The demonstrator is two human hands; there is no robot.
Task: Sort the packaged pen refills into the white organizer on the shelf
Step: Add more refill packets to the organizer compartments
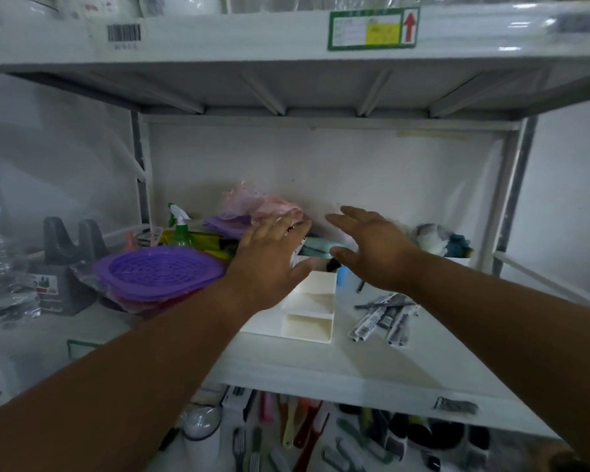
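The packaged pen refills (384, 318) are lying in a loose fanned pile on the white shelf (372, 362), right of centre in my view, just beside the white organizer (309, 315) but not touching it as far as I can see. The organizer sits dead centre, its stepped compartments open toward me, and the ones I can see into look bare. Both hands are up over the back half of it, holding nothing: left hand (269, 257) with fingers straight and spread, its palm covering the organizer's far left corner, right hand (372, 247) relaxed and flat with the thumb dropped low, hovering above and behind the refills. The two hands are apart with a gap between them where some teal and black stuff shows, too blurry for me to name. Left of the left hand there's a stack of purple baskets (157, 270), a green spray bottle (181, 226) behind them, and a grey stand (65, 264) further left. A pink bag (263, 206) is against the back wall, a stuffed toy (430, 238) at the right.
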